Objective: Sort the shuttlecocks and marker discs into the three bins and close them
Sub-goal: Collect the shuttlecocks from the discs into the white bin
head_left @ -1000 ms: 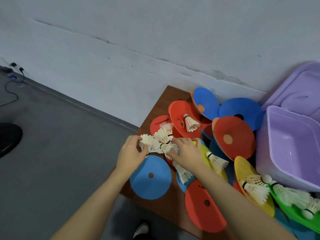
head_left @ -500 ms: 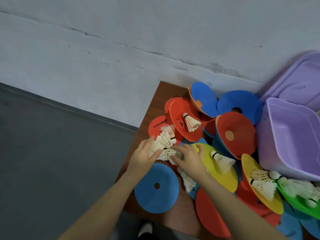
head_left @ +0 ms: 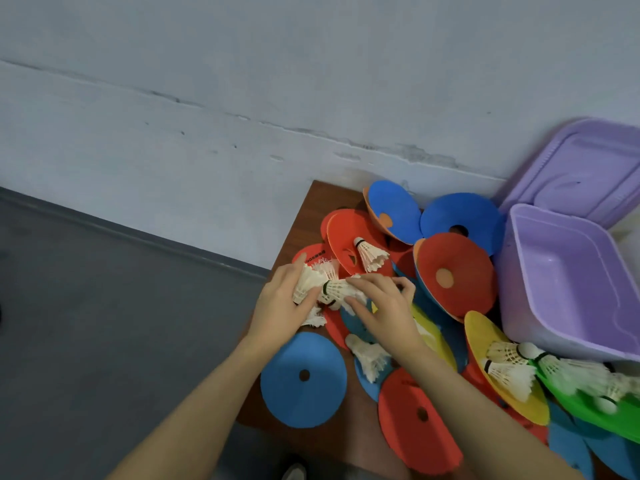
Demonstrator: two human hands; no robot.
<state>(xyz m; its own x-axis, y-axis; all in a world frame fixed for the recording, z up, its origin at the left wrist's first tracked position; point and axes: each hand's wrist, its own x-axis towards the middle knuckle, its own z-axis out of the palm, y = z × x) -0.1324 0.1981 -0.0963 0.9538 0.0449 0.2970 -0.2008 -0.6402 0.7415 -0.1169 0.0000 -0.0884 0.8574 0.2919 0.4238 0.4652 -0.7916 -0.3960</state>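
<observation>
A bunch of white shuttlecocks [head_left: 323, 284] sits at the left edge of the brown table [head_left: 311, 206]. My left hand [head_left: 282, 306] grips the bunch from the left, and my right hand [head_left: 384, 306] pinches one shuttlecock of it from the right. Another shuttlecock [head_left: 370, 254] lies on a red marker disc [head_left: 346, 237], and one more shuttlecock [head_left: 369, 356] lies under my right forearm. Red, blue, yellow and green discs are heaped across the table. An open purple bin [head_left: 568, 285] stands at the right, nothing visible inside it.
The purple bin's lid [head_left: 585, 171] leans against the white wall behind it. Several shuttlecocks [head_left: 540, 368] rest on a yellow disc [head_left: 485, 337] and a green disc [head_left: 599, 417] beside the bin. A blue disc [head_left: 304, 379] overhangs the table's near left edge. Grey floor lies to the left.
Both hands have closed in on the bunch of shuttlecocks and gathered it tighter. The view has swung slightly right and down.
</observation>
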